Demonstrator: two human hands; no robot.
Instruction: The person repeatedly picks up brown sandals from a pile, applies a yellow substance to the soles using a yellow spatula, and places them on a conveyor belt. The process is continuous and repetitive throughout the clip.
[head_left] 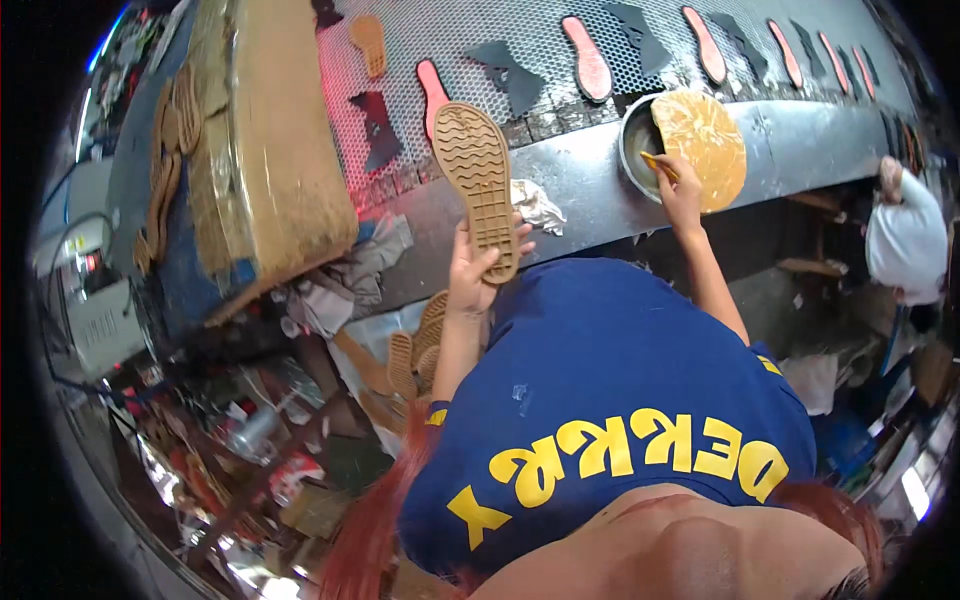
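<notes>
My left hand (470, 268) is closed around the heel end of a tan shoe sole (474, 165), its wavy, gridded tread facing up. The sole stands out over the front ledge of the conveyor. Farther right, my right hand (682, 192) pinches a yellow-handled brush (656, 163) at the mouth of a round metal pot (628, 150); its bristles cannot be made out. A yellowish, smeared round slab (705, 145) covers the right part of the pot. Just beyond the held sole lies a pink-topped sole (430, 85), partly hidden by it.
Pink insole-like pieces (588, 62) and black cut pieces (507, 75) lie in a row on the mesh conveyor (545, 20). A large cardboard-covered box (285, 130) stands left. A white rag (538, 208) lies on the metal ledge (590, 170). Another person (905, 240) is at the far right.
</notes>
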